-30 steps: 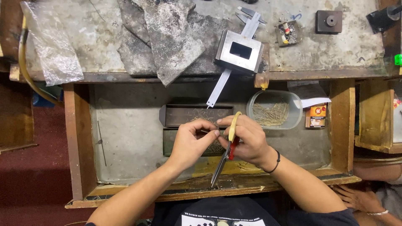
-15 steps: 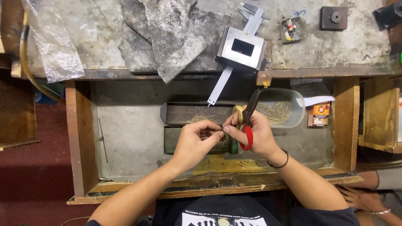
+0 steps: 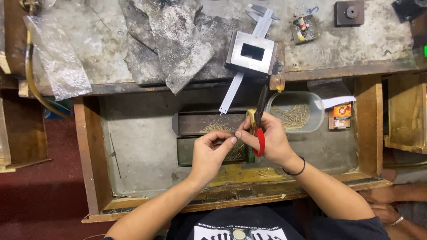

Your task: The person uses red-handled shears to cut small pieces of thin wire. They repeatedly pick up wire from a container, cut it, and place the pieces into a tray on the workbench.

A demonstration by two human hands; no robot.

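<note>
- Fingertips of the left hand (image 3: 212,153) and right hand (image 3: 269,138) are pinched narrow and brought together over something too small to be made out.
- Scissors (image 3: 259,122) with a red and a yellow handle are gripped in the right hand; compared with a second ago, the blades have been swung from pointing down toward the body to pointing up and away.
- Just beyond the fingers, thin pale wire pieces lie in a dark metal tray (image 3: 195,123) and a clear plastic tub (image 3: 318,115).

2 hands (image 3: 213,153), 1 scissors (image 3: 258,124), 1 tub (image 3: 316,116).
</note>
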